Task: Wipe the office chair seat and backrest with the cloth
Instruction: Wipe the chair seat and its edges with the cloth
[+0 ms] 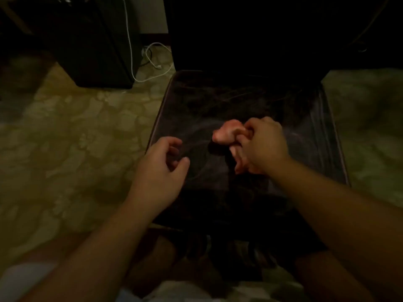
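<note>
The dark office chair seat (196, 110) fills the middle of the dim view, and its black backrest (250, 35) rises behind it. My right hand (263, 144) is over the seat's middle, closed around a bunched pink cloth (225, 134) that sticks out to the left of my fingers and hangs below them. My left hand (163, 164) hovers above the seat's left edge with its fingers curled apart and nothing in them. Whether the cloth touches the seat is unclear.
A black cabinet (91, 44) stands at the back left, and a white cable (150, 59) trails down beside it onto the patterned floor (76, 131). The chair's base (229, 258) is below the seat, close to my legs.
</note>
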`<action>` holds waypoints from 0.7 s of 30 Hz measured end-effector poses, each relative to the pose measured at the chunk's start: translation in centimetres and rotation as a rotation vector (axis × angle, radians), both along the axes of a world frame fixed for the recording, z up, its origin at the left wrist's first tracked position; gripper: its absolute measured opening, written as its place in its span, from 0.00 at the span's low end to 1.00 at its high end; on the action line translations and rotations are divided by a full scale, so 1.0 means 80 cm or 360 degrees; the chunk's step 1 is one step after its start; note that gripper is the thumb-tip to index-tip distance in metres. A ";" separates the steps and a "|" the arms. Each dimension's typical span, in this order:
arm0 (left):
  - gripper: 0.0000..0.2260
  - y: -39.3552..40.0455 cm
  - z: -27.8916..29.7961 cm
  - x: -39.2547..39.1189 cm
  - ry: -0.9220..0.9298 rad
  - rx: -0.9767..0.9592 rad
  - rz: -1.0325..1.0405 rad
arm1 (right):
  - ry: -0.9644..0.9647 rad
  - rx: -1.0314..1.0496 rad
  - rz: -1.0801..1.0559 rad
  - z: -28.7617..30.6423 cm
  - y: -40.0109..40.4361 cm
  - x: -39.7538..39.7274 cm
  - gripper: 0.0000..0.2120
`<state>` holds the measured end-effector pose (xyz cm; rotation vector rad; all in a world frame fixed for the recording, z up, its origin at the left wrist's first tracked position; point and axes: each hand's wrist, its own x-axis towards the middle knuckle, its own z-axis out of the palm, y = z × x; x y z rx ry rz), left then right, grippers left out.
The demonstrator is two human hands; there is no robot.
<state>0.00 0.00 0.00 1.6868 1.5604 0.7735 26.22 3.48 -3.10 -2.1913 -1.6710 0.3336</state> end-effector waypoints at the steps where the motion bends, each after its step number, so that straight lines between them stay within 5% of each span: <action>1: 0.17 0.005 -0.005 0.000 -0.0013 -0.0017 0.0002 | 0.0058 0.0070 0.0036 -0.001 0.000 0.000 0.11; 7: 0.11 -0.006 -0.011 0.018 -0.0117 -0.0133 -0.0060 | 0.0611 0.0431 -0.0011 0.061 -0.020 -0.019 0.06; 10: 0.26 -0.016 -0.009 0.021 -0.0184 -0.0103 -0.0064 | 0.0779 0.0657 0.0031 0.119 -0.038 -0.043 0.11; 13: 0.45 -0.023 0.014 0.022 -0.0554 -0.0201 -0.0133 | 0.0867 0.0804 0.0113 0.166 -0.061 -0.070 0.06; 17: 0.31 -0.039 0.055 0.024 -0.0934 -0.0041 -0.0177 | 0.1461 0.0630 0.0147 0.212 -0.094 -0.099 0.11; 21: 0.21 -0.065 0.087 0.010 -0.0856 0.0045 -0.0147 | 0.1910 0.0428 -0.0248 0.220 -0.110 -0.109 0.11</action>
